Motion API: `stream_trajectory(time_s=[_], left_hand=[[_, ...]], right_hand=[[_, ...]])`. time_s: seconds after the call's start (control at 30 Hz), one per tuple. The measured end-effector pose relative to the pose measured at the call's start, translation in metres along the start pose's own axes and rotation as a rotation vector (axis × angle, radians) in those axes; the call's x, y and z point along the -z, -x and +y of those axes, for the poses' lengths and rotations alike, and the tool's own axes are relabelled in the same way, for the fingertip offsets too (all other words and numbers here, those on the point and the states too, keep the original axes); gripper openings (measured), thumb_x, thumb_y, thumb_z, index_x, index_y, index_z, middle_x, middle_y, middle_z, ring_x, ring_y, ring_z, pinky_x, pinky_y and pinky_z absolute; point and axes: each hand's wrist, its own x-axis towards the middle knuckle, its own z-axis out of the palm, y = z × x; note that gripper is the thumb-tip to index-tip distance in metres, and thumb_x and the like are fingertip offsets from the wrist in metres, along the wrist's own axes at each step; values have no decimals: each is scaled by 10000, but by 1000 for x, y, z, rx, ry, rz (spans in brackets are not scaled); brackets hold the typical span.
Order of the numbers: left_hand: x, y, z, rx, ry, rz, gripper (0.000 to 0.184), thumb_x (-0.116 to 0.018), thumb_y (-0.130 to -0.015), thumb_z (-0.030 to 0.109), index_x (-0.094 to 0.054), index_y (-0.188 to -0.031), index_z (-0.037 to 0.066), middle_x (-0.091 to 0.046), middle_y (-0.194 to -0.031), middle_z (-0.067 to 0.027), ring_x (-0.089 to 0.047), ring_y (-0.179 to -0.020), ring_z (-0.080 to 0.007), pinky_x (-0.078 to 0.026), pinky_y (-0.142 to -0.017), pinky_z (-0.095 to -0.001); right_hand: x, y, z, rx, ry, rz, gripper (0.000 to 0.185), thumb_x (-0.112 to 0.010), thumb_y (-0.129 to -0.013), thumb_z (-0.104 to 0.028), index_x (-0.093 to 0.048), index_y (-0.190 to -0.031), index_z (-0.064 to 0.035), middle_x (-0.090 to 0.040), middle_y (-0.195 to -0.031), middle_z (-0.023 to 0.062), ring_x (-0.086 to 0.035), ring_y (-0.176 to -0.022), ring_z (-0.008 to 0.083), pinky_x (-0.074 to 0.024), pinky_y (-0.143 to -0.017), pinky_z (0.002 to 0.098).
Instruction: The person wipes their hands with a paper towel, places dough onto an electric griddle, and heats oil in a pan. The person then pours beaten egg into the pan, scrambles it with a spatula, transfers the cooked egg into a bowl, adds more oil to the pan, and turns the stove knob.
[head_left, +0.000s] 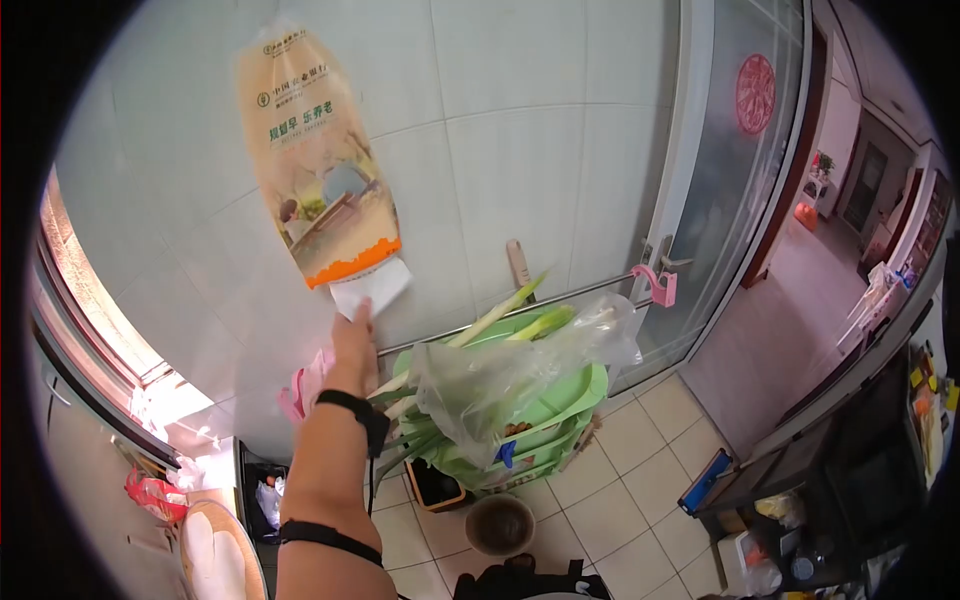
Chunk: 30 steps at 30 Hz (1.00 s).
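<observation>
My left hand (354, 345) reaches up to the tiled wall, its fingers closed on a white paper tissue (372, 287). The tissue hangs out of the lower end of a printed hanging tissue pack (325, 165), beige with an orange bottom edge. Part of the fingers is hidden behind the paper. Dark straps circle my left forearm. Just beside the wrist, pink cloth or plastic (308, 385) hangs near a metal rail (590, 290). My right hand is out of view.
Right of my arm stands a green plastic rack (570, 395) with leeks (500, 310) and a clear plastic bag (470, 385). A bucket (500, 525) stands on the tiled floor. A cutting board (215, 550) lies lower left; a glass door (720, 200) is at right.
</observation>
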Motion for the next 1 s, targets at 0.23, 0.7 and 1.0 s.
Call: stream_trajectory(time_s=[0.23,0.7,1.0], left_hand=[[33,78,-95,-466,-63,81,380,-589,-806,167,-507,-1108,-49,-547,-910,-155,-541,-893,-319,-417,-853,-391],[-2,471,-81,-637,283,-913,638,-524,-864,60,-149,-1360,-86,-373,-1300,-205,-433,-1136,-255,-365,-944,-345],[13,518,-117,-430,138,-747,523,-480,-913,154,-269,-1344,-52,-444,-1279,-160,-472,-1107,-201,-368,-947,-315]], right_hand=[[177,-58,-117,71,-244,489,273,-589,-747,-185,-619,-971,-31,-625,-887,208,-601,-848,365,-488,-756,446],[318,30,-373,387,123,1272,621,-545,-793,-151,-333,-1377,-141,-238,-1437,193,-284,-1297,387,-247,-979,622],[204,45,-389,363,-79,700,593,-461,-826,-270,-323,-1374,-89,-186,-1459,208,-155,-1352,377,-128,-1058,570]])
